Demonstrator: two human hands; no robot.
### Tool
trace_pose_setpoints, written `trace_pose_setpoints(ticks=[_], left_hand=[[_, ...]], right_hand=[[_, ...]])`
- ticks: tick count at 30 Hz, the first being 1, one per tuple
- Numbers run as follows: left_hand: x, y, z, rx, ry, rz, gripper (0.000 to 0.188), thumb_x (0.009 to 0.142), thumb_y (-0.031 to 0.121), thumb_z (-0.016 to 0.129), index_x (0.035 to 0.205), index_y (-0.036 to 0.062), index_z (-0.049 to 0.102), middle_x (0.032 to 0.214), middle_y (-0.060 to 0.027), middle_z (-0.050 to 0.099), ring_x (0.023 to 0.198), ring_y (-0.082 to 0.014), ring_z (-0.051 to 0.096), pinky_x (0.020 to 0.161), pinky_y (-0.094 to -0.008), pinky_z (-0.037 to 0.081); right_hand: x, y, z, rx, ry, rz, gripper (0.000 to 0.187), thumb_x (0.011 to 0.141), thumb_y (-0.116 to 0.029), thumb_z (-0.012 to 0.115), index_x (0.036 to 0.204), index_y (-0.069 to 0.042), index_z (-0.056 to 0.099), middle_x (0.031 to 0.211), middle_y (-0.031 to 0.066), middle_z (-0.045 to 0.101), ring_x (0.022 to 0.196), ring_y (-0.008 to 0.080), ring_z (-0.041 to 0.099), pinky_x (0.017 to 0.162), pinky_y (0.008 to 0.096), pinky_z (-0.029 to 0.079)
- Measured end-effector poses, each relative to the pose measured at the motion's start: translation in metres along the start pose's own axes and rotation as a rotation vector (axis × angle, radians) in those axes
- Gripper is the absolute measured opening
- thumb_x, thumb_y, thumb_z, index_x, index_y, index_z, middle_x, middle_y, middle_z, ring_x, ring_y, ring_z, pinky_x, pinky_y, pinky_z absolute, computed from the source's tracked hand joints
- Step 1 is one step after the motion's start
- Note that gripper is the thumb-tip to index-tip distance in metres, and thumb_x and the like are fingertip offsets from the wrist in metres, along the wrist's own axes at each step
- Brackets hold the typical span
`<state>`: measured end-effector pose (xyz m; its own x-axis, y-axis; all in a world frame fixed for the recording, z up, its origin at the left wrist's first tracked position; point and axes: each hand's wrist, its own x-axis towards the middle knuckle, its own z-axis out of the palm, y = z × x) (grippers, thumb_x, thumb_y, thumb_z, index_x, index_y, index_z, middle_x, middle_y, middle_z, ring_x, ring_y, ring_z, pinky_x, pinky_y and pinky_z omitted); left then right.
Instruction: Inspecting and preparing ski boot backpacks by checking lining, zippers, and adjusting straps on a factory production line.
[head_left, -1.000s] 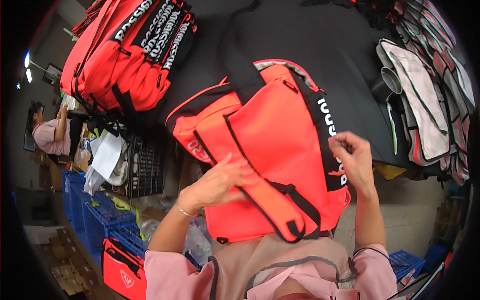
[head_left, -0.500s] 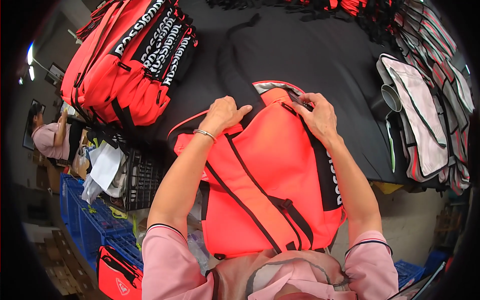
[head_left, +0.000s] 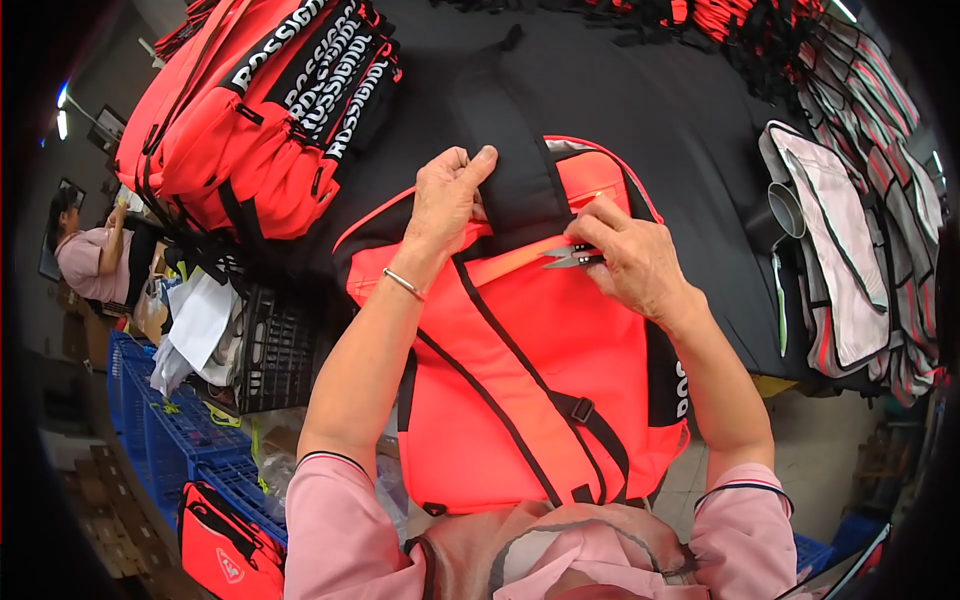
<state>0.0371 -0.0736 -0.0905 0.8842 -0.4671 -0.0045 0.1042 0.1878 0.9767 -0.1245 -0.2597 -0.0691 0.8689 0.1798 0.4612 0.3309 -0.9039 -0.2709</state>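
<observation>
A bright red-orange backpack with black trim lies in front of me, its top on the black-covered table and its lower end against my body. At its top edge my left hand is closed, fingers curled on the fabric beside a wide black strap; what lies within the fingers is partly hidden. My right hand grips small thread snips. Their blades point left, over the backpack's upper panel. A black buckle sits on a webbing strap lower down.
Finished red backpacks are stacked at the far left. To the right lie pale pink-grey fabric pieces, a grey cup and a green-and-white stick. Blue crates and a black crate stand left. Another person is farther off.
My right hand has moved from the backpack's top opening down to its upper panel, where the snips now show. My left hand has risen and curled closed. The wide black strap now lies over the top edge.
</observation>
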Motion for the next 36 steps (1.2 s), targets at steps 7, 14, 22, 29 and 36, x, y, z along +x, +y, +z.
trace_pose_setpoints(ticks=[7,14,22,29,36], left_hand=[[0.006,-0.006,0.011,-0.128,0.06,-0.179,0.027,0.094,0.028,0.068,0.08,0.0094,0.056,0.069,0.0,0.058,0.052,-0.0082,0.053,0.049,-0.0246,0.048],[-0.016,0.007,0.018,-0.138,-0.249,-0.049,0.03,0.102,0.024,0.054,0.115,-0.0016,0.061,0.111,-0.0026,0.066,0.096,-0.0082,0.062,0.082,-0.0248,0.053],[-0.056,0.038,0.016,0.312,-0.563,-0.038,0.029,0.093,0.022,0.067,0.108,-0.0021,0.069,0.096,-0.0007,0.066,0.091,-0.0071,0.057,0.085,-0.0247,0.047],[-0.03,0.098,-0.001,-0.221,-0.174,0.165,0.053,0.1,0.049,0.051,0.113,-0.0015,0.06,0.105,-0.0073,0.067,0.091,-0.015,0.067,0.079,-0.03,0.056],[-0.056,0.078,0.044,-0.223,-0.205,0.136,0.023,0.093,0.011,0.067,0.113,0.0,0.062,0.102,-0.0033,0.068,0.085,-0.0094,0.064,0.076,-0.0259,0.056]], right_hand=[[-0.023,0.008,0.012,0.011,-0.024,0.026,0.026,0.071,-0.004,0.072,0.09,-0.009,0.055,0.094,0.002,0.057,0.067,0.0248,0.062,0.054,0.0383,0.048],[-0.005,0.031,0.008,0.972,0.144,0.59,0.016,0.09,-0.015,0.07,0.097,-0.001,0.07,0.088,-0.0008,0.066,0.081,0.0078,0.059,0.077,0.0237,0.048],[0.071,-0.011,-0.039,1.127,0.29,0.546,0.025,0.091,-0.018,0.07,0.103,0.004,0.067,0.085,0.0007,0.065,0.079,0.0052,0.057,0.072,0.0204,0.046],[0.013,-0.056,-0.009,0.815,0.194,0.419,0.023,0.087,-0.012,0.074,0.106,0.0,0.066,0.067,-0.001,0.059,0.058,0.0052,0.048,0.055,0.0229,0.04],[-0.047,-0.059,-0.019,0.876,0.258,0.446,0.024,0.083,-0.005,0.077,0.105,-0.002,0.067,0.079,0.0006,0.066,0.064,0.0059,0.057,0.057,0.0236,0.045]])
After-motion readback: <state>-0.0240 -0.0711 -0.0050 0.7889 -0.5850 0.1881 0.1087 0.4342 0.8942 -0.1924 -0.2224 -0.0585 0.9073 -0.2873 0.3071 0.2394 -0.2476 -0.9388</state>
